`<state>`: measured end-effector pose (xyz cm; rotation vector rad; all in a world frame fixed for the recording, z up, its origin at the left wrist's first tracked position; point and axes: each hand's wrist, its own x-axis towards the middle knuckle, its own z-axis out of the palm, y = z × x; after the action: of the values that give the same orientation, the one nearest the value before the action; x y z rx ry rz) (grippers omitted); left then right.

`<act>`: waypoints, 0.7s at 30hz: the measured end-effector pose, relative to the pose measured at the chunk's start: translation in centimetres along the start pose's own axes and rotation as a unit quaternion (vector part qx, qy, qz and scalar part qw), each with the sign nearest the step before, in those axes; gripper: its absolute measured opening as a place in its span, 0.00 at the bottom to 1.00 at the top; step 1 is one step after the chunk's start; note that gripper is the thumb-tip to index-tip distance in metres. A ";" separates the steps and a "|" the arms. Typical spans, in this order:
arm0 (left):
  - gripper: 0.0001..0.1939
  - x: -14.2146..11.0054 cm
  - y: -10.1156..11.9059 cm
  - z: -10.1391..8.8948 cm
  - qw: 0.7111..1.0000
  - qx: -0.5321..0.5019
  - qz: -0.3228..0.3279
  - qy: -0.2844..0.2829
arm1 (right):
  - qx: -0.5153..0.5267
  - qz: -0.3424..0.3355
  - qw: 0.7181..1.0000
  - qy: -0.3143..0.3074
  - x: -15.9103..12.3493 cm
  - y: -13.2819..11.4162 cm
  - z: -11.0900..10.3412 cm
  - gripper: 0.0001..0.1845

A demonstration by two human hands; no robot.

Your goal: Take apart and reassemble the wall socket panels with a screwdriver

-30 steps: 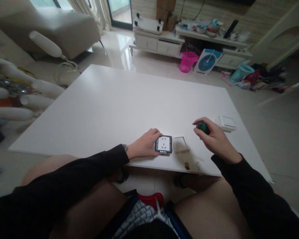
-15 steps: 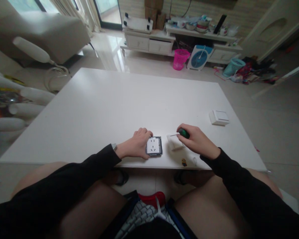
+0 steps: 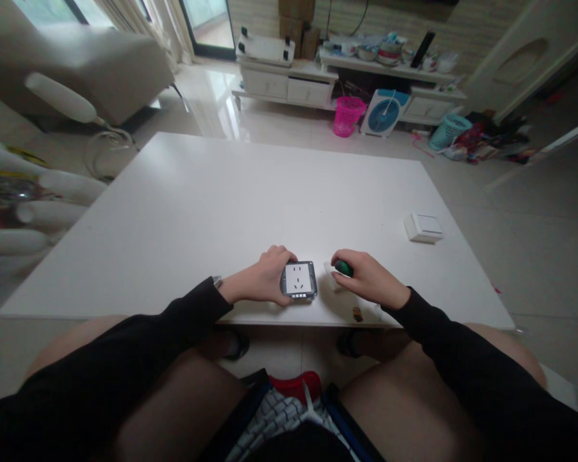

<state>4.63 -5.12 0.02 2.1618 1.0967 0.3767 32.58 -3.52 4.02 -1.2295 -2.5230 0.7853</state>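
Note:
My left hand (image 3: pixel 268 277) grips a wall socket (image 3: pixel 298 280) by its left side, thumb at the near edge and fingers at the far edge. The socket has a white face with several slots and a dark frame, and it lies near the table's front edge. Just right of it, my right hand (image 3: pixel 359 274) is closed round a screwdriver (image 3: pixel 343 267) with a green and black handle; its shaft cannot be made out now. A white plastic piece (image 3: pixel 334 282) lies partly hidden under the right hand. Close by are a small yellow and brown figure (image 3: pixel 357 314) and a small clear item (image 3: pixel 378 312).
The white table (image 3: pixel 250 192) spans the space ahead of me. A white switch box (image 3: pixel 423 228) sits toward its right edge. On the floor beyond stand a pink basket (image 3: pixel 349 117), a blue fan (image 3: pixel 384 113) and a teal basket (image 3: pixel 449 132).
My right hand has moved left and slightly nearer with the screwdriver, toward the socket. The socket has tipped a little in my left hand, so its near edge shows more.

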 end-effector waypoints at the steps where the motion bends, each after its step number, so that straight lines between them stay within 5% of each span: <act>1: 0.35 0.0 0.0 -0.2 1.000 -0.011 0.001 0.005 | 0.001 -0.010 1.000 0.001 0.0 0.0 0.1 0.04; 8: 0.36 -0.1 0.0 -1.3 0.995 -0.103 -0.016 -0.007 | 0.048 -0.082 0.995 0.003 0.0 -0.5 1.0 0.19; 15: 0.32 0.2 0.0 -1.8 0.953 -0.292 -0.046 -0.068 | 0.084 -0.088 0.992 0.027 0.1 -1.2 2.1 0.16; 21: 0.21 0.3 0.0 -2.2 0.938 -0.324 -0.062 -0.109 | 0.144 -0.045 0.988 0.030 0.2 -1.6 3.2 0.05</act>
<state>3.66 -3.95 1.57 1.5019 0.8268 0.3659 30.07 -5.30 2.28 -1.0210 -2.2987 1.0302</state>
